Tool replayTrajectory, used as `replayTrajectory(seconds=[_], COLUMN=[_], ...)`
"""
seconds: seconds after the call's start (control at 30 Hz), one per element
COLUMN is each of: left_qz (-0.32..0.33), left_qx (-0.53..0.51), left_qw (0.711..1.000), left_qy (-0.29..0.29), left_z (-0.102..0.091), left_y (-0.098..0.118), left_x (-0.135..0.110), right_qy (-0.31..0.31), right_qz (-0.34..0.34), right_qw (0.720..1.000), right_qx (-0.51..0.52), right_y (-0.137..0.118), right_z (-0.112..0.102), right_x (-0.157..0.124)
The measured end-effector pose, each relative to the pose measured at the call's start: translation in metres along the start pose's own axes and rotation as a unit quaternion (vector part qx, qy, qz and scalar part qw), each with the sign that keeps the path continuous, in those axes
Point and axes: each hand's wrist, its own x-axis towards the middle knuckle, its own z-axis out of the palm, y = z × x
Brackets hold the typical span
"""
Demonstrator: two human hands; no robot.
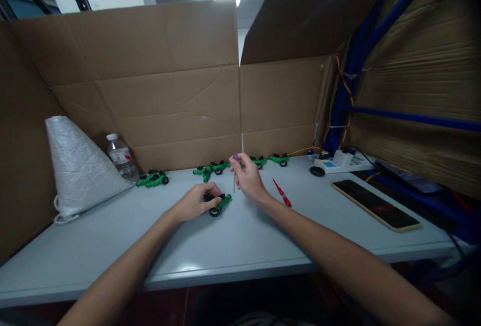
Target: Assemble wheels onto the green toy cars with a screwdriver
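Note:
On the white table, my left hand point(198, 201) is closed around a green toy car point(220, 205) with black wheels. Its fingers cover the rear and top of the car. Just right of it and a little higher, my right hand point(246, 175) pinches a slim rod-shaped tool point(234, 184) with a purple part at the fingertips. The shaft points down toward the table, its lower end apart from the toy car. Whether the tool is a screwdriver is too small to tell. A red pointed tool point(282, 194) lies to the right of my right hand.
More green toy cars point(278, 160) stand along the cardboard wall point(169, 95), others point(153, 179) at the left. A silvery bag point(80, 170) and a water bottle point(122, 158) are far left. A phone point(376, 204), a power strip point(343, 164) and a black ring point(317, 171) lie right.

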Motion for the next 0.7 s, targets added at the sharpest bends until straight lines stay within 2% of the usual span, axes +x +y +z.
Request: replayTrajectory(seconds=[0.07, 0.1, 0.2, 0.27, 0.33, 0.47, 0.53, 0.6, 0.7], left_qz=[-0.01, -0.014, -0.032, -0.048, -0.076, -0.156, -0.206, -0.242, -0.241], left_qx=[0.039, 0.057, 0.118, 0.174, 0.239, 0.366, 0.38, 0.363, 0.348], left_qw=[0.999, 0.998, 0.992, 0.982, 0.965, 0.904, 0.883, 0.88, 0.882], left_qy=[0.017, 0.024, 0.04, 0.046, 0.075, 0.155, 0.18, 0.19, 0.206], left_z=[-0.006, -0.009, -0.02, -0.028, -0.036, -0.046, -0.047, -0.047, -0.045], left_y=[-0.004, -0.007, -0.019, -0.028, -0.039, -0.061, -0.071, -0.078, -0.083], left_x=[-0.002, -0.003, -0.005, -0.006, -0.008, -0.009, -0.009, -0.008, -0.006], right_qy=[0.008, -0.007, -0.118, -0.181, -0.214, -0.22, -0.216, -0.212, -0.209], right_qz=[-0.008, 0.002, 0.057, 0.089, 0.113, 0.136, 0.142, 0.148, 0.156], right_qw=[0.988, 0.972, 0.885, 0.828, 0.797, 0.785, 0.784, 0.786, 0.789], right_qx=[-0.152, -0.237, -0.448, -0.523, -0.553, -0.563, -0.564, -0.561, -0.557], right_y=[0.004, 0.006, 0.01, 0.012, 0.014, 0.018, 0.019, 0.021, 0.022], right_z=[-0.009, -0.013, -0.023, -0.026, -0.026, -0.027, -0.028, -0.03, -0.032], right_x=[0.005, 0.006, 0.005, 0.001, -0.002, -0.004, -0.003, -0.001, 0.001])
